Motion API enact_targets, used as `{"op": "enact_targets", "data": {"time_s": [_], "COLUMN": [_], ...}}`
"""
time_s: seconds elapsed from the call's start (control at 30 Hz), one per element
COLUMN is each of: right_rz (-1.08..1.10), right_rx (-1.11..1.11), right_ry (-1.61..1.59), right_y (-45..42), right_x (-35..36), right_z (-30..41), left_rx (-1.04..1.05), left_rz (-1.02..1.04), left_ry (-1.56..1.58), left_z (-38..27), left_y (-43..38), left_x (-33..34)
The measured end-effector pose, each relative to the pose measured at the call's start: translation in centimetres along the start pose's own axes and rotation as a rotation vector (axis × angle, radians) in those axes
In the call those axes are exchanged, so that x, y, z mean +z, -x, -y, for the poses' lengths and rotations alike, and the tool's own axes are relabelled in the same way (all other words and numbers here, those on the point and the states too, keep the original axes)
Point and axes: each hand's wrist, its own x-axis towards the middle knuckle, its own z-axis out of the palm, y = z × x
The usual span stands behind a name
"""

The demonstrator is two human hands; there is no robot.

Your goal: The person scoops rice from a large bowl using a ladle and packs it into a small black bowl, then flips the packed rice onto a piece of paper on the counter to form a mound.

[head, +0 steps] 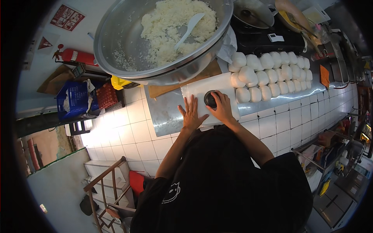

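Observation:
My left hand (191, 116) lies flat with its fingers spread on a stack of white wrapping sheets (224, 82). On the same stack, my right hand (222, 108) grips a round black bowl or mould (209, 99), its fingers curled over the right side. Whether anything lies beneath that black piece is hidden. Just to the right, rounded white wrapped bundles (261, 78) stand in rows, some stacked on others. Beyond my hands is a wide metal basin (122, 38) of cooked rice (163, 26), with a white rice paddle (191, 29) resting in it.
The steel worktop (166, 122) carries a brown board (158, 91) under the basin. A black stove (262, 40) with a pan (253, 14) stands behind the bundles. To the left are a fire extinguisher (76, 55), a blue crate (74, 100) and stacked egg trays (106, 94).

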Motion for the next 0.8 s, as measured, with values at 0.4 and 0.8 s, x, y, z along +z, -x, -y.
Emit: {"op": "enact_targets", "data": {"time_s": [0.4,0.8], "right_rz": [0.125,0.275], "right_rx": [-0.029,-0.168], "right_ry": [0.04,0.008], "right_y": [0.0,-1.3], "right_x": [-0.6,-1.9], "right_z": [0.3,-1.1], "left_rx": [0.037,-0.01], "left_rz": [-0.045,0.028], "left_ry": [-0.025,0.008], "left_z": [-0.5,-0.5], "left_y": [0.8,0.8], "left_x": [1.3,0.3]}}
